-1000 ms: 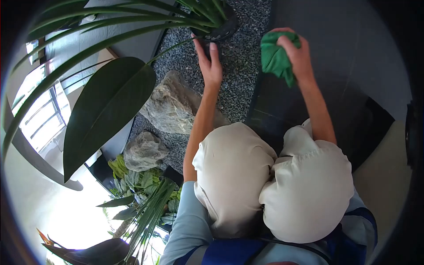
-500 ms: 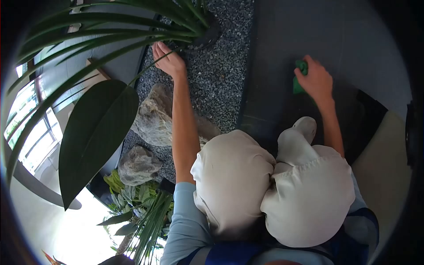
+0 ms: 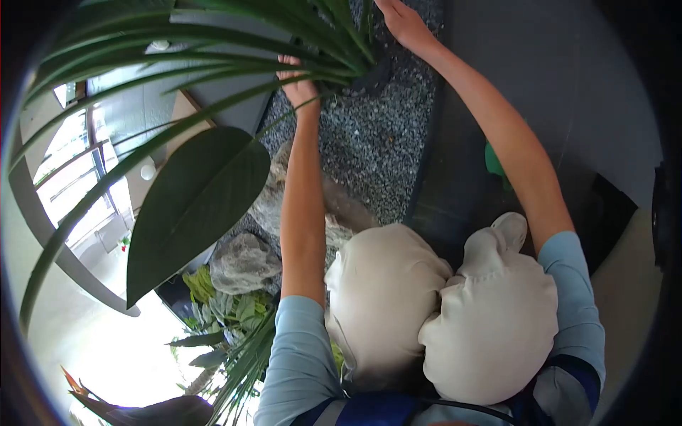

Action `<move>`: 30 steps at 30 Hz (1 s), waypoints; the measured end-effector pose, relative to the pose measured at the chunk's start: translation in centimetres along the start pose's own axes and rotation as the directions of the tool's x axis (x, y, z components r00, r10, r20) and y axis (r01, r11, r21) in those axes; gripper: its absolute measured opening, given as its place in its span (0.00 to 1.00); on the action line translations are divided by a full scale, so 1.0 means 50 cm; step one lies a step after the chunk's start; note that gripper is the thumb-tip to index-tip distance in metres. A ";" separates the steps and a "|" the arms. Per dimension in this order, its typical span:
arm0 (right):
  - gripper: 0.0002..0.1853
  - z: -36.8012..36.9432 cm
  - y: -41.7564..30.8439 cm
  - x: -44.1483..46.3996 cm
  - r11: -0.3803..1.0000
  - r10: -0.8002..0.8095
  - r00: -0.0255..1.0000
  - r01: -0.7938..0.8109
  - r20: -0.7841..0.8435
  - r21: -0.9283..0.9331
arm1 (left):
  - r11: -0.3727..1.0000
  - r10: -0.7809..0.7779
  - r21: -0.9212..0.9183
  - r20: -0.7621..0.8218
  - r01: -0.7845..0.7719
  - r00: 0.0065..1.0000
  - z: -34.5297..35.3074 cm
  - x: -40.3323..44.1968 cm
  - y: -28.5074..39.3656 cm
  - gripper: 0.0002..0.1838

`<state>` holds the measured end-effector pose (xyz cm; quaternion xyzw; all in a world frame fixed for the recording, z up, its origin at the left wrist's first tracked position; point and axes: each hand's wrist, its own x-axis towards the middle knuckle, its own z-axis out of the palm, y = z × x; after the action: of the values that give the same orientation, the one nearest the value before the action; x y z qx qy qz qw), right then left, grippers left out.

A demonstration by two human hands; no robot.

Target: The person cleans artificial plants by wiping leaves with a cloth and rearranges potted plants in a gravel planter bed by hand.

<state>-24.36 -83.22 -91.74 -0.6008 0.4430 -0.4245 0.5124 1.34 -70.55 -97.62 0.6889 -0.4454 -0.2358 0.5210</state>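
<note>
My left hand (image 3: 300,86) is stretched out over the gravel at the base of a potted plant (image 3: 348,53). Its fingers look extended, partly covered by the plant's long leaf stalks. At the top edge of the view, my right hand (image 3: 406,25) is on the other side of the stems. The visible fingers look stretched out, their tips cut off by the frame, and I see nothing in them. A green object (image 3: 493,160), too covered to name, lies on the dark floor, partly behind my right forearm.
Grey gravel (image 3: 376,142) fills the bed, bordered by a dark edge (image 3: 425,156). Rocks (image 3: 245,263) sit near my left arm. A broad leaf (image 3: 202,202) hangs at the left, more foliage (image 3: 227,326) below. My bent knees (image 3: 387,298) are close to the bed.
My right hand has let go of the green object, leaving it on the floor, and moved up and left to the plant. The view has shifted slightly; my left hand stays by the stems.
</note>
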 end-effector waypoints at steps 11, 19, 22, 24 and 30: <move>0.39 0.056 0.111 -0.039 0.948 0.155 0.978 -0.188 0.143 0.258 | 0.754 -0.348 -0.531 0.176 0.386 0.921 0.078 0.000 0.036 0.29; 0.35 0.004 0.004 -0.107 0.939 0.198 0.979 -0.176 -0.044 0.295 | 0.862 -0.221 -0.482 -0.085 0.154 0.972 0.058 -0.088 0.130 0.38; 0.35 0.036 -0.006 -0.159 0.978 0.117 0.978 -0.084 -0.170 0.191 | 0.923 -0.293 -0.294 -0.122 0.248 0.948 0.093 -0.184 0.192 0.39; 0.34 0.067 0.017 -0.166 0.982 0.093 0.975 -0.057 -0.203 0.179 | 0.943 -0.301 -0.203 -0.177 0.265 0.937 0.112 -0.200 0.193 0.40; 0.37 0.102 0.010 -0.185 0.957 0.134 0.959 -0.060 -0.250 0.282 | 0.899 -0.358 -0.368 -0.305 0.237 0.882 0.174 -0.189 0.210 0.37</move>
<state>-21.80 -73.09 -93.32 -0.4395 0.4746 -0.5324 0.5460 -14.06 -67.49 -92.18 0.6877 -0.1837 -0.2506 0.6561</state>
